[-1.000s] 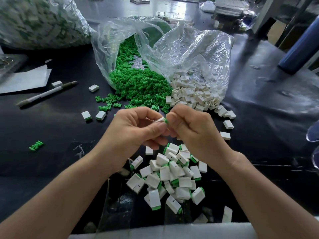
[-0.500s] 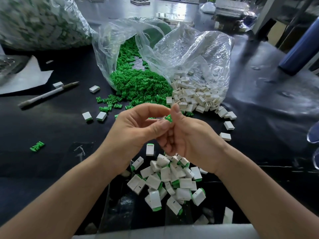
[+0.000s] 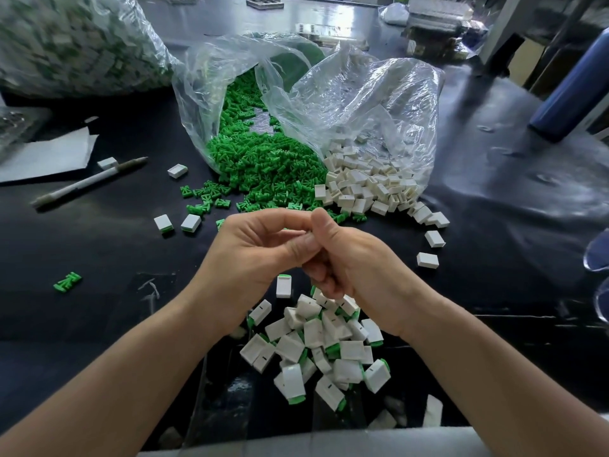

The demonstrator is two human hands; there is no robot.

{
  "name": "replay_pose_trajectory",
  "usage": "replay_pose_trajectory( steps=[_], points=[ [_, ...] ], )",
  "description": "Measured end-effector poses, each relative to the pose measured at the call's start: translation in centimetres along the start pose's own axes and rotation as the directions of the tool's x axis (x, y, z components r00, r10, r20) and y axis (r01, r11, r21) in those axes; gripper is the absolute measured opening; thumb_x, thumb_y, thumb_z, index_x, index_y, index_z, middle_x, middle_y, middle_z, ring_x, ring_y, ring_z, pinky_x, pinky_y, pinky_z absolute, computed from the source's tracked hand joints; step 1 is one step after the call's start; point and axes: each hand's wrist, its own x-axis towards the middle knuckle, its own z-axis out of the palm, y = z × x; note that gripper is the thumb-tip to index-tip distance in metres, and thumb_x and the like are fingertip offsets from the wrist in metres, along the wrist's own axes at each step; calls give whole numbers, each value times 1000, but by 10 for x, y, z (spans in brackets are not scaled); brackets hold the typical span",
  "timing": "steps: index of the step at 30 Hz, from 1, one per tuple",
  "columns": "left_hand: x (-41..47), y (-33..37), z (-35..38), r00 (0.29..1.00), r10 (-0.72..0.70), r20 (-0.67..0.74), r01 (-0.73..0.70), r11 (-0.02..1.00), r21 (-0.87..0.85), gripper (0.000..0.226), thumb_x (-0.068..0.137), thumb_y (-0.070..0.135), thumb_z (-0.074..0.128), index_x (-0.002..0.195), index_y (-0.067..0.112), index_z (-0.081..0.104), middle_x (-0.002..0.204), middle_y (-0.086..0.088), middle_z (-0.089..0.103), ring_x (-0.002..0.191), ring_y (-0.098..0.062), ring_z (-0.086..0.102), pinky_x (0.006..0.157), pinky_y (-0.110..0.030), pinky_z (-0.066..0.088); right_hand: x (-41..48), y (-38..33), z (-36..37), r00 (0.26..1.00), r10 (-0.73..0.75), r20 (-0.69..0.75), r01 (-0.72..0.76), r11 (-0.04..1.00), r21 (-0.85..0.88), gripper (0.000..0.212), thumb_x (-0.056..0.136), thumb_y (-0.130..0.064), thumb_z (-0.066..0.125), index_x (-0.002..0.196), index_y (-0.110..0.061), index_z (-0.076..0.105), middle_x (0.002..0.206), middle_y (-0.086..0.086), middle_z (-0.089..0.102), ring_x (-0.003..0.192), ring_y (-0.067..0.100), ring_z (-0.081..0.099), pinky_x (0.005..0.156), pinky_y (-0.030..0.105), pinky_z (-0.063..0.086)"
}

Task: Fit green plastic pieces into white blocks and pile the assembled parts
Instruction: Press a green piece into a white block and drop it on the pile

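- Green plastic pieces (image 3: 263,166) spill in a heap from the mouth of a clear bag (image 3: 197,94) lying on the black bench (image 3: 494,225).
- Just beside them on the right, white blocks (image 3: 362,186) pour from a second clear bag (image 3: 362,100); the two heaps touch at their edges.
- The left hand (image 3: 253,255) and the right hand (image 3: 359,272) meet above the middle of the bench, fingers curled and fingertips pressed together.
- Whatever sits between the fingertips is hidden, so I cannot tell whether either hand is clamped on a piece.
- The pile of assembled parts (image 3: 323,344), white with green ends, lies under the wrists near the front edge of the bench.
- One assembled part (image 3: 283,286) stands alone just beyond that pile, below the left hand.
- Two more assembled parts (image 3: 178,223) lie side by side to the left of the hands.
- Two loose white blocks (image 3: 431,249) lie to the right, apart from the heap.
- A stray green piece (image 3: 67,282) lies well to the left.
- A pen (image 3: 89,183) lies slantwise by a sheet of white paper (image 3: 46,156).
- A large blurred bag (image 3: 75,41) fills the far left corner.
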Motion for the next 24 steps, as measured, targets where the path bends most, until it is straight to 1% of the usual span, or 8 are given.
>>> replay_pose_trajectory(
  steps=[2,5,8,13,16,19,22,24],
  points=[
    [1,0,0,1000,-14,-9,14,1000,-16,27,74,5,58,94,-13,62,62,-26,62,51,-32,60,53,-35,54,1,1,-2,999,27,22,-28,999,46,73,75,-57,32,96,8,56,54,-6,44,52,9,36,47,19,30],
    [1,0,-1,1000,-27,-11,27,999,-41,25,72,6,60,91,-11,62,60,-19,63,51,-30,61,53,-35,54,2,0,-4,998,42,46,-46,995,85,60,72,-57,33,82,-1,54,54,-4,48,50,9,40,49,21,31],
    [0,1,-2,999,-40,8,40,997,-72,17,75,2,64,88,-7,66,61,-20,64,52,-31,61,56,-36,54,3,2,-5,999,31,18,-32,998,60,58,74,-56,34,83,-3,54,53,-7,50,48,6,42,48,19,33],
    [2,0,-6,994,-95,-47,93,995,-45,29,70,6,57,94,-9,65,66,-16,67,58,-30,64,65,-35,53,2,2,-5,1000,4,-8,-4,999,40,49,75,-57,33,68,-11,50,52,-9,50,47,5,42,46,17,33],
    [3,-1,-6,991,-114,-72,112,993,-25,32,68,6,57,94,-11,65,68,-15,67,59,-29,63,67,-35,53,2,2,-5,1000,5,-1,-5,1000,0,60,73,-57,32,78,-2,54,54,-7,50,48,6,43,48,17,33],
    [2,1,-6,992,-112,-66,110,993,-40,27,66,2,57,88,-8,68,70,-22,66,58,-31,61,63,-33,56,2,3,-5,1000,-11,5,12,998,-61,77,76,-53,32,106,14,53,59,-5,49,51,5,42,50,17,34],
    [1,5,-4,994,-106,-30,104,993,-59,22,62,-3,64,83,-10,66,77,-34,62,59,-33,62,61,-31,57,1,1,-3,999,-47,-24,44,992,-116,79,75,-52,33,117,12,51,60,-6,47,50,3,41,49,14,34],
    [2,3,-5,993,-119,-28,116,990,-79,21,63,-3,62,83,-8,67,75,-31,64,61,-32,64,63,-29,57,1,0,-3,996,-68,-52,61,989,-136,77,74,-51,35,116,10,53,59,-7,47,50,1,41,50,13,35]
  ],
)
